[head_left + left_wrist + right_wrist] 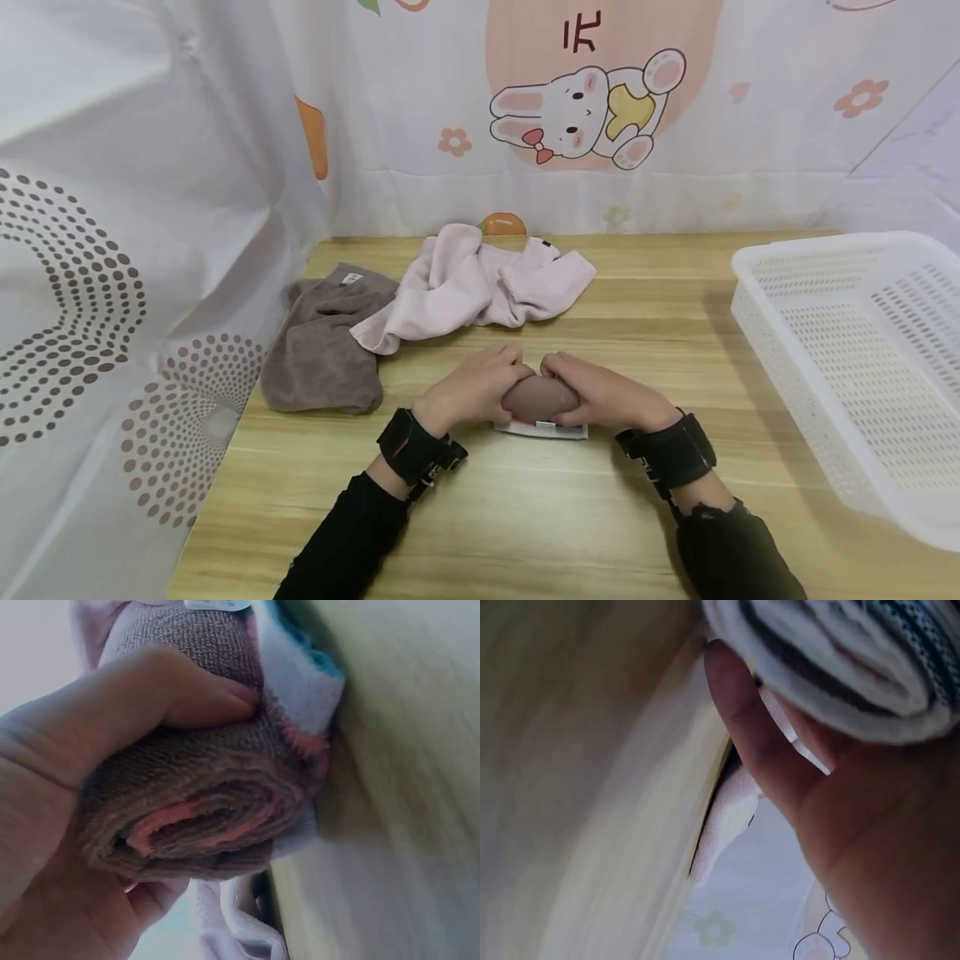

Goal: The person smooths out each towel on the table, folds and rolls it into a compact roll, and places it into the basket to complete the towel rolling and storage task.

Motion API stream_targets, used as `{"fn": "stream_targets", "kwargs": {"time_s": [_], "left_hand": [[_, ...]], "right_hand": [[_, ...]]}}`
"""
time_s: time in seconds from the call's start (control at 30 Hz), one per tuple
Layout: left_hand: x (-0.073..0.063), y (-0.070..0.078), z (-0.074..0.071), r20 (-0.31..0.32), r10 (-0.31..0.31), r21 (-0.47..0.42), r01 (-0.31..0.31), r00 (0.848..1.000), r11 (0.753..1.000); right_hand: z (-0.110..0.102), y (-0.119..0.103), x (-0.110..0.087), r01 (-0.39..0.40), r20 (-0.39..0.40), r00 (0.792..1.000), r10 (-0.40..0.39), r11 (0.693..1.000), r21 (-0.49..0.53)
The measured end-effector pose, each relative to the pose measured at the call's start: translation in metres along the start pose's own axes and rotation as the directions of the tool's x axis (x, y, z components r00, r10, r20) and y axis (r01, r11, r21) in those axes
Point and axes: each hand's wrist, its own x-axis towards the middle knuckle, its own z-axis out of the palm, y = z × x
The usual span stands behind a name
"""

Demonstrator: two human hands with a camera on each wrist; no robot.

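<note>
A small brown towel, rolled up (538, 398), lies at the middle of the wooden table between both hands. Its white edge with a small tag shows on the near side. My left hand (477, 385) grips the roll's left end, thumb on top; in the left wrist view the spiral of the rolled towel (202, 817) shows brown and coral layers. At the right end my right hand (611, 396) grips the same roll. There, in the right wrist view, the towel's end (855, 675) shows white layers with dark stripes. Some fingers are hidden behind the roll.
A pale pink towel (480, 287) lies crumpled at the back of the table. Left of it sits a folded brown towel (326, 358) with a white tag. A white plastic basket (780, 367) stands at the right. Printed curtains hang behind and to the left.
</note>
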Motion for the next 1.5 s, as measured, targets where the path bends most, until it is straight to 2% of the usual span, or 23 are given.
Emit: {"fn": "stream_targets", "kwargs": {"time_s": [0.13,0.43,0.63,0.77,0.9,1.07,1.33,1.5], "left_hand": [[0.002,0.000,0.003,0.004,-0.017,0.023,0.017,1.000,1.000],[0.002,0.000,0.010,0.062,-0.026,0.030,0.024,0.998,0.999],[0.000,0.004,0.015,0.067,0.007,0.093,-0.013,0.998,0.996],[-0.003,0.006,0.018,0.058,0.033,0.174,-0.043,0.998,0.984],[-0.005,0.008,0.023,0.053,0.056,0.227,-0.066,0.997,0.972],[-0.008,0.010,0.026,0.055,0.056,0.229,-0.067,0.997,0.971],[-0.009,0.013,0.023,0.034,0.046,0.215,-0.052,0.998,0.975],[-0.009,0.012,0.023,0.047,0.032,0.205,-0.041,0.998,0.978]], "right_hand": [[0.002,-0.002,0.002,0.007,0.021,1.000,-0.007,1.000,0.008],[0.006,-0.009,0.002,0.033,-0.020,0.999,-0.036,0.990,-0.137],[0.021,-0.011,-0.003,0.078,-0.068,0.992,-0.103,0.949,-0.307],[0.029,-0.011,-0.006,0.079,-0.102,0.987,-0.125,0.927,-0.366],[0.037,-0.012,-0.011,0.036,-0.121,0.989,-0.090,0.922,-0.384],[0.041,-0.013,-0.013,0.000,-0.110,0.993,-0.045,0.927,-0.376],[0.035,-0.010,-0.008,0.034,-0.073,0.995,-0.068,0.918,-0.396],[0.033,-0.009,-0.005,0.051,-0.054,0.995,-0.081,0.907,-0.419]]}}
